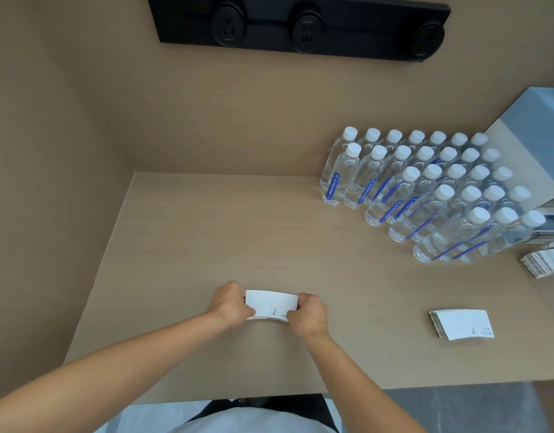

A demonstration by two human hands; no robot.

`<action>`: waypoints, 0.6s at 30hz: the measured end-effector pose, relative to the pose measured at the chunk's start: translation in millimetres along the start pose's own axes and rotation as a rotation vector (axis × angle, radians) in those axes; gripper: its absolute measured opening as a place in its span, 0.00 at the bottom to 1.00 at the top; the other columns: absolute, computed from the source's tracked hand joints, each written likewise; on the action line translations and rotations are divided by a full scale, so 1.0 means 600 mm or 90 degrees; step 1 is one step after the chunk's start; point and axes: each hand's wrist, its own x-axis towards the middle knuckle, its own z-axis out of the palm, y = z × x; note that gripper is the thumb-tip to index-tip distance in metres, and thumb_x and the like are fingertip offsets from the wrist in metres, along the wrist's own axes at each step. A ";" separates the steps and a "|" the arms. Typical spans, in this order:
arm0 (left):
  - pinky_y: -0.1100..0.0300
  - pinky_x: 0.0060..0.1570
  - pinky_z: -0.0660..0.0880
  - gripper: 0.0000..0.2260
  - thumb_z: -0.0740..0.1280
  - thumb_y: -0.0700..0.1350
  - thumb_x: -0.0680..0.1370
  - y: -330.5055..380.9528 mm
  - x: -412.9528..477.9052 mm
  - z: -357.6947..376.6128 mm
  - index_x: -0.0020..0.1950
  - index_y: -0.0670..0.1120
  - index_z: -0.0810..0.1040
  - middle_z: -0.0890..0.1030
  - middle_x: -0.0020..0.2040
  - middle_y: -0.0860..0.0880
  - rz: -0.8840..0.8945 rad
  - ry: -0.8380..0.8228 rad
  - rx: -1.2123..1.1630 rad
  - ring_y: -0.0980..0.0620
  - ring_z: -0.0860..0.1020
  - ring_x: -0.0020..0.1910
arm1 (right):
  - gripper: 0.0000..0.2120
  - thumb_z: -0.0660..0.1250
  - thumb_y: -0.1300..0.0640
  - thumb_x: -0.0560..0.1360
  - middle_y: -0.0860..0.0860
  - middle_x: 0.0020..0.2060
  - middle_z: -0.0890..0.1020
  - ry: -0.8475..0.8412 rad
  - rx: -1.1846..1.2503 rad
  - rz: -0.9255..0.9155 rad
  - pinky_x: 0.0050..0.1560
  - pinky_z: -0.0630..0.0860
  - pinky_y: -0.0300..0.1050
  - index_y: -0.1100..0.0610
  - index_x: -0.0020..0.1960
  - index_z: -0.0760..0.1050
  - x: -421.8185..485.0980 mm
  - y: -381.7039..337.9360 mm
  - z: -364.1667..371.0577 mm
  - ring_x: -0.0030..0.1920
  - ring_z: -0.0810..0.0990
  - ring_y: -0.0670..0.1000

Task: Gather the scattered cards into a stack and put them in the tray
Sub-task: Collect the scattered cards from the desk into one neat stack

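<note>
Two hands on one card stack (271,304), mid-table (207,232), low centre of view. Left hand (230,303) grips the stack's 9 o'clock end, fingers curled over the far edge, thumb on the near side. Right hand (310,312) grips the 3 o'clock end, fingers curled and pressed together around that end, thumb tip on the top card near the printed corner. Stack is squeezed between both hands; top face white with small print at its near-right corner. Looks to be resting on the table, but can't tell for sure whether it's lifted slightly.

Second stack (461,324) lies flat at 3 o'clock from the hands, well apart, untouched, white face up, edges a bit fanned on its left side.

Third pile (542,263) at the right edge of view, roughly 2 o'clock, partly cut off, just beside the bottles (425,189).

Bottles: clear, white caps, blue labels, packed in rows at 1–2 o'clock, upright. Grey box (531,126) behind them at the right edge.

Black socket strip (300,26) on the wall at 12 o'clock.

Can't pick out a tray with any certainty.
</note>
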 end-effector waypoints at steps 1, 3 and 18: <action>0.60 0.37 0.70 0.06 0.72 0.40 0.70 -0.002 0.000 -0.004 0.43 0.38 0.80 0.82 0.42 0.43 0.010 -0.002 0.013 0.47 0.74 0.38 | 0.06 0.64 0.66 0.68 0.52 0.38 0.76 -0.016 -0.030 -0.018 0.31 0.67 0.38 0.58 0.39 0.69 0.003 0.001 -0.005 0.39 0.72 0.54; 0.59 0.39 0.72 0.12 0.75 0.43 0.68 -0.003 -0.002 -0.010 0.47 0.39 0.79 0.82 0.48 0.45 0.054 0.012 0.069 0.47 0.79 0.46 | 0.08 0.67 0.63 0.69 0.52 0.47 0.77 -0.051 -0.132 -0.088 0.43 0.73 0.40 0.58 0.47 0.72 0.011 0.004 -0.012 0.47 0.74 0.54; 0.56 0.56 0.74 0.13 0.67 0.42 0.76 -0.021 0.000 0.018 0.59 0.41 0.74 0.74 0.59 0.44 0.278 -0.001 0.367 0.45 0.73 0.60 | 0.23 0.61 0.70 0.73 0.55 0.63 0.69 -0.082 -0.457 -0.264 0.51 0.74 0.46 0.60 0.67 0.68 0.010 -0.003 0.012 0.63 0.70 0.56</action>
